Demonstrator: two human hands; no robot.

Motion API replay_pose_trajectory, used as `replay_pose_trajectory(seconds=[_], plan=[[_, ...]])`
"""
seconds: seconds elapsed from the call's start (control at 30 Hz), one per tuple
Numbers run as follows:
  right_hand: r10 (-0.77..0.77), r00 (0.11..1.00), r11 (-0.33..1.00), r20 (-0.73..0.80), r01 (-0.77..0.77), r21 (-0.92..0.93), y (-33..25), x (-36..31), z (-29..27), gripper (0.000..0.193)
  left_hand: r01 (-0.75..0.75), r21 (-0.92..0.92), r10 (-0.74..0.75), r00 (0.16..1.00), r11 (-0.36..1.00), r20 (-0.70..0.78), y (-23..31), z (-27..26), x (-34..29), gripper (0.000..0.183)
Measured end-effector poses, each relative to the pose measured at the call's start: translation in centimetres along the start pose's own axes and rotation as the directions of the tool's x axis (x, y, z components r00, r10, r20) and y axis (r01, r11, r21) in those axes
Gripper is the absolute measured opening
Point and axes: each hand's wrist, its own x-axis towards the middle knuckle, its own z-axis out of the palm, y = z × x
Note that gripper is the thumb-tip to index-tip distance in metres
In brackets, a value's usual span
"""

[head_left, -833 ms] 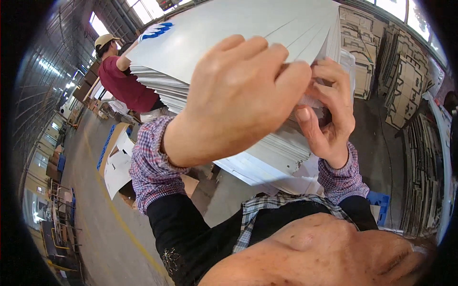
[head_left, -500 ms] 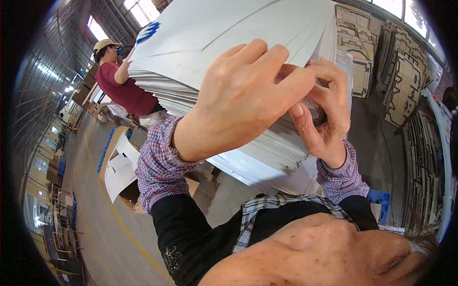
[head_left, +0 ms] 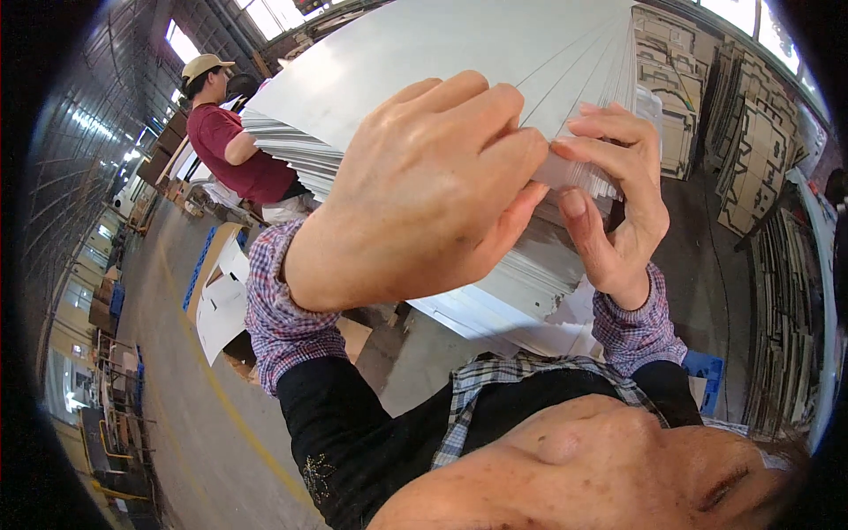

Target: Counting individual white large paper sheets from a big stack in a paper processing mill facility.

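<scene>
A tall stack of large white sheets point(head_left: 380, 53) rises in front of me, its near right corner fanned into thin layers. My left hand point(head_left: 424, 185) is closed over that corner, its thumb and forefinger pinching the sheets. What lies under its palm is hidden. Opposite it, my right hand point(head_left: 623, 199) curves round the same corner, with bent fingers on the upper side and the thumb lower down. The bundled edges of the sheets show between that thumb and forefinger. Below my hands, more layered sheets point(head_left: 530, 278) have rough, torn-looking edges.
At the far left of the stack stands a person point(head_left: 234, 150) in a dark red shirt and cap. Cut boards point(head_left: 751, 159) lean in rows on the right. A carton with white sheets point(head_left: 221, 305) sits on the floor at left; a blue pallet point(head_left: 702, 380) is at lower right.
My left hand has shifted slightly left and down, away from my right hand, whose fingers have spread. The corner is fanned wider. The other person's gloved hand has left the stack's top.
</scene>
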Motion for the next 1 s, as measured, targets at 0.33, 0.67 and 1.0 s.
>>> replay_pose_trajectory(seconds=[0.33, 0.67, 1.0], plan=[[-0.079, 0.997, 0.994, 0.010, 0.079, -0.080, 0.3, 0.0, -0.1, 0.033, -0.011, 0.276, 0.044, 0.992, 0.961, -0.117, 0.3, 1.2, 1.1, 0.021], [-0.097, 0.995, 0.990, -0.022, 0.094, -0.101, 0.2, 0.0, 0.1, 0.029, -0.039, 0.246, 0.086, 0.979, 0.969, -0.186, -0.6, 2.2, -0.1, 0.020], [-0.014, 1.000, 1.000, -0.018, 0.014, -0.003, 0.3, -0.2, 0.0, 0.028, 0.002, 0.049, -0.002, 1.000, 0.999, -0.003, 0.1, -0.1, 0.0, 0.023]])
